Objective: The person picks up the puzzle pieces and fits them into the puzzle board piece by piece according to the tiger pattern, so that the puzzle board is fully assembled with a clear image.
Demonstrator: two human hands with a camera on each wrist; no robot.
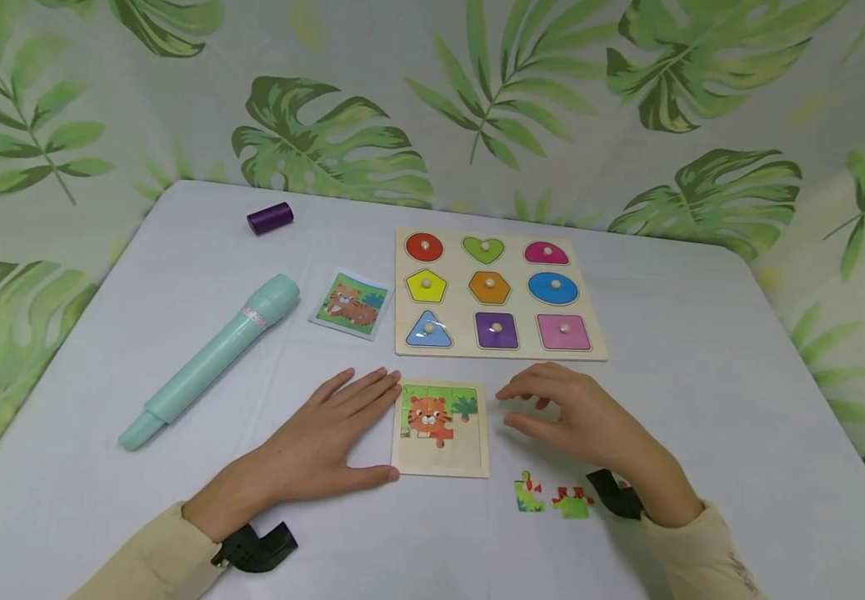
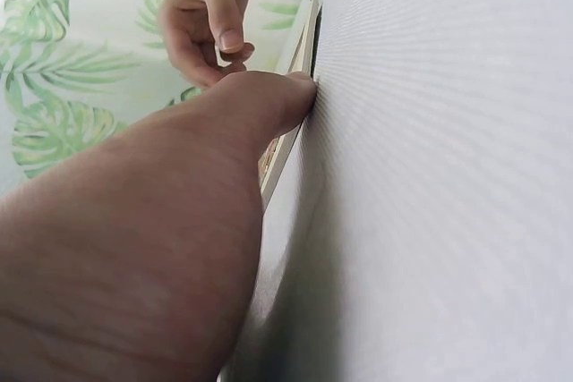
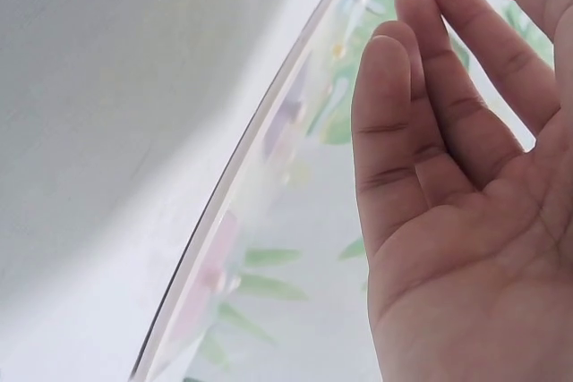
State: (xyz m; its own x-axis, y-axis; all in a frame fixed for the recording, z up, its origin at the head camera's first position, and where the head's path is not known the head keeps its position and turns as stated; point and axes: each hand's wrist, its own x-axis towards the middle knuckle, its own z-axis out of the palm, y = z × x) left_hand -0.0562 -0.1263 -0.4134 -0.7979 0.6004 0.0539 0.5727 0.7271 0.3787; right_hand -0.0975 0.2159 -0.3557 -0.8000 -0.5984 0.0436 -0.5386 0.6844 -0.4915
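Note:
A small wooden jigsaw tray [image 1: 417, 460], partly filled with tiger-face pieces, lies on the table between both hands. My left hand [image 1: 327, 442] lies flat along its left side, fingers stretched out, fingertips and thumb touching the frame. To the right of the tray hovers my right hand [image 1: 575, 412], its fingers loosely bent and holding nothing; the right wrist view shows an empty palm [image 3: 466, 239]. Below that hand lie two loose jigsaw pieces, a green-and-red one [image 1: 528, 495] and a green one with red tabs [image 1: 573, 505]. A bit of red peeks out beside the right wrist band, mostly hidden.
Behind the tray lies a wooden shape board [image 1: 455, 310] with coloured knobbed shapes. Left of it is a tiger picture card [image 1: 352, 305]. A mint-green tube-shaped object [image 1: 207, 367] lies at the left, and a purple cylinder [image 1: 271, 218] near the far edge.

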